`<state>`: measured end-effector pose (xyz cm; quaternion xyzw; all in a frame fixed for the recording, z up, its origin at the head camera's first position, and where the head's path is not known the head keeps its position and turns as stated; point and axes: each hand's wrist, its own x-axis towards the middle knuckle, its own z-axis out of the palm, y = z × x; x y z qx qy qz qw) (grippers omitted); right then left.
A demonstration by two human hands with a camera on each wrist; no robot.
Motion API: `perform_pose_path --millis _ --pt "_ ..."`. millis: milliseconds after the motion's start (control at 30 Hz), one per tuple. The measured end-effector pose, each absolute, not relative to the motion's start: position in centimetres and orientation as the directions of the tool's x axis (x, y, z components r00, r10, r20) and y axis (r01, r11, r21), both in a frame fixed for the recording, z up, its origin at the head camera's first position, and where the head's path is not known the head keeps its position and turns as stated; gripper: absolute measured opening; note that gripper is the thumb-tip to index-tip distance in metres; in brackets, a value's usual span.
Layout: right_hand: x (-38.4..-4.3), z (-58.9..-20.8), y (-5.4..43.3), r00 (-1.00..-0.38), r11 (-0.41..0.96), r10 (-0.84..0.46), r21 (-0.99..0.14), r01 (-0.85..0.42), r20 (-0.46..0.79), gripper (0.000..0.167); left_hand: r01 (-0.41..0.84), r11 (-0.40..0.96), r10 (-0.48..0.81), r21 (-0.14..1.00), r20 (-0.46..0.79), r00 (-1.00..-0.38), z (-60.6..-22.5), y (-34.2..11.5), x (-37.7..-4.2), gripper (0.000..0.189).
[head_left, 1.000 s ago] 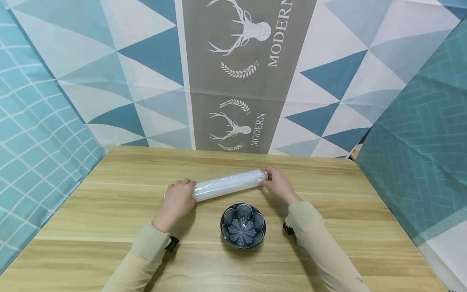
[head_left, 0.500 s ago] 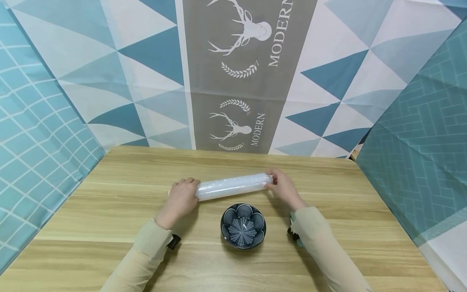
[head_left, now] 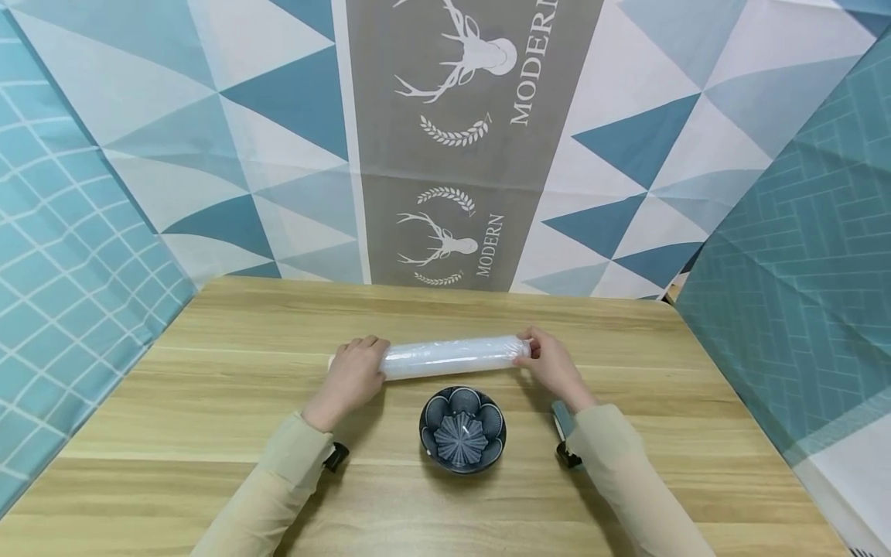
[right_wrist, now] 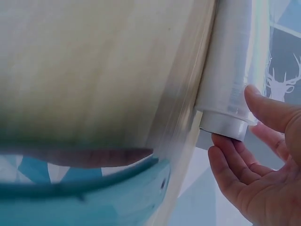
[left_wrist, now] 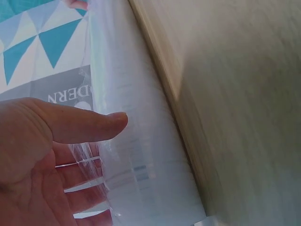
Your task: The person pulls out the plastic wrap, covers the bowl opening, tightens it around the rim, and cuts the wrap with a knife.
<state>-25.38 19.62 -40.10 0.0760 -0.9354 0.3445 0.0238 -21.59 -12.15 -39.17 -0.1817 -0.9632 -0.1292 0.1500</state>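
A clear, whitish roll of cling film [head_left: 452,357] lies crosswise on the table, behind a dark blue patterned bowl [head_left: 462,430]. My left hand [head_left: 353,374] grips the roll near its left end. In the left wrist view the thumb [left_wrist: 101,126] lies over the wound film, and the other fingers reach behind a loose sheet of it. At the opposite end, my right hand [head_left: 551,365] holds the roll between thumb and fingers. The right wrist view shows a white core end [right_wrist: 224,125] sticking out, with the fingertips [right_wrist: 221,140] right at it.
The wooden table [head_left: 209,480] runs back to a patterned cloth wall [head_left: 445,170]. Blue tile-print cloth [head_left: 63,255] hangs on the left, and teal cloth [head_left: 793,255] on the right. The bowl stands between the two forearms.
The roll has shifted right and turned to lie more nearly level across the view. Both hands have moved right with it, the right one also slightly nearer; the bowl stays put.
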Motion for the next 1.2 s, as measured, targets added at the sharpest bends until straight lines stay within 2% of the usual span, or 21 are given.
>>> perform_pose_path --millis 633,1200 --pt "-23.8 -39.7 21.4 -0.989 0.744 -0.133 -0.654 -0.138 0.058 0.037 0.432 0.879 0.364 0.2 0.302 -0.881 -38.9 -11.0 -21.9 0.041" --pt "-22.8 -39.1 22.2 -0.992 0.787 -0.127 -0.606 -0.117 0.027 0.039 0.455 0.863 0.388 0.222 0.286 -0.876 -38.7 -10.2 -22.0 0.041"
